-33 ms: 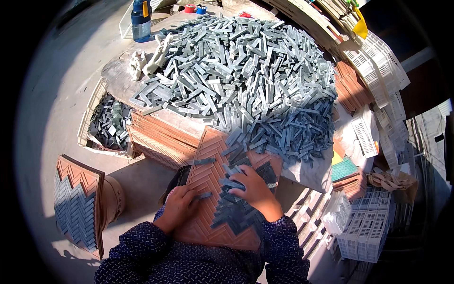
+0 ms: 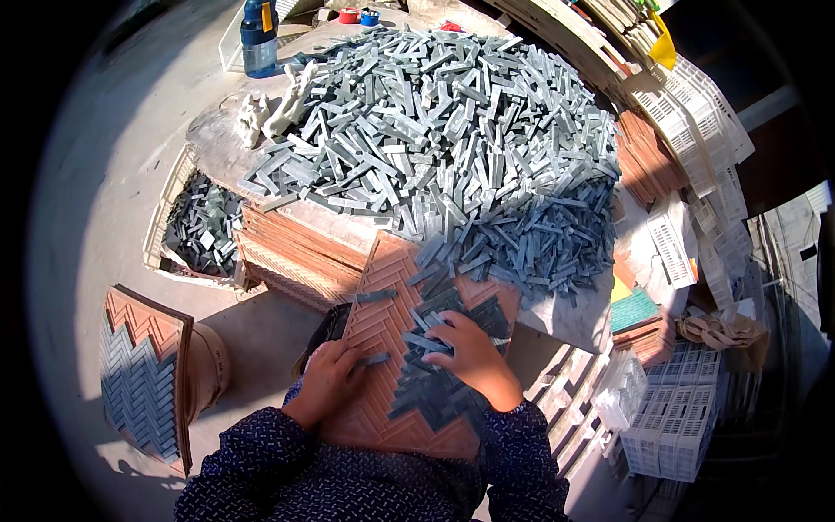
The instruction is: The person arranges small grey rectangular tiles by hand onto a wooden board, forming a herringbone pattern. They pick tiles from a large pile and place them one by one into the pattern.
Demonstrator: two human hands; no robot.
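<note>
An orange-brown board with herringbone grooves (image 2: 370, 326) lies tilted before me, its top end against the table. Dark grey stone strips (image 2: 439, 396) fill grooves on its right part. My left hand (image 2: 329, 376) rests over the board's left side, fingertips closed on a short grey stone strip (image 2: 376, 358). Above that hand, one loose strip (image 2: 376, 297) lies across the grooves. My right hand (image 2: 474, 352) is over the filled area, thumb and fingers around a few grey strips (image 2: 426, 341). Its palm hides part of the pattern.
A big heap of grey strips (image 2: 452, 130) covers the table. White gloves (image 2: 287, 104) and a blue bottle (image 2: 259, 39) stand behind left. Stacked boards (image 2: 300, 257) and a crate of dark pieces (image 2: 204, 217) are left; a partly filled board (image 2: 143, 374) leans lower left. White crates (image 2: 670, 418) stand right.
My right hand has shifted very slightly down and right, and the strips at its fingers sit a little differently. The left hand stays in place.
</note>
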